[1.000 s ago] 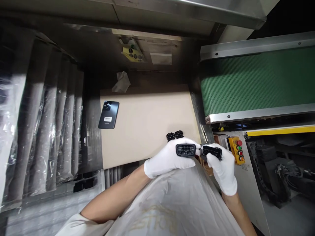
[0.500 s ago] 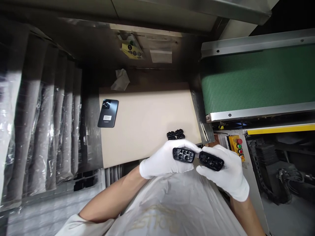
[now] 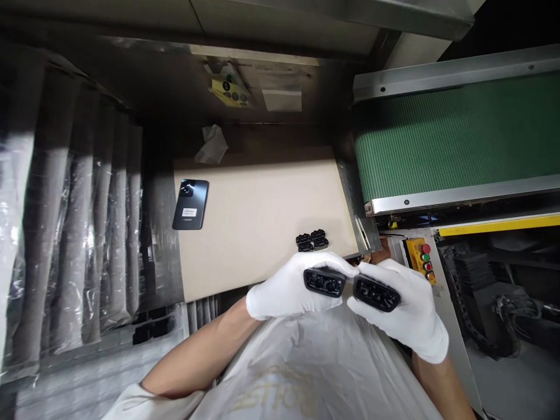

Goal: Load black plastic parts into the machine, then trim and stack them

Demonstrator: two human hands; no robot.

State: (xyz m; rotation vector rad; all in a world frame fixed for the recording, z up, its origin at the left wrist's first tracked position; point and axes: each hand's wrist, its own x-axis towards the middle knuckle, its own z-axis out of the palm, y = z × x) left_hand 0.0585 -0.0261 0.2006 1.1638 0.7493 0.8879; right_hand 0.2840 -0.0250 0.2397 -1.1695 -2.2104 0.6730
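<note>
Left hand (image 3: 284,290) grips one black piece (image 3: 324,282), right hand (image 3: 411,310) another black piece (image 3: 376,293), far sides hidden

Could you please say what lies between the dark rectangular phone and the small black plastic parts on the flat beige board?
In the head view, only bare board lies between the phone and those parts.

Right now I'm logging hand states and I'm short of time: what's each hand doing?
Left hand: closed, holding one black oblong part.
Right hand: closed, holding another black oblong part.
</note>
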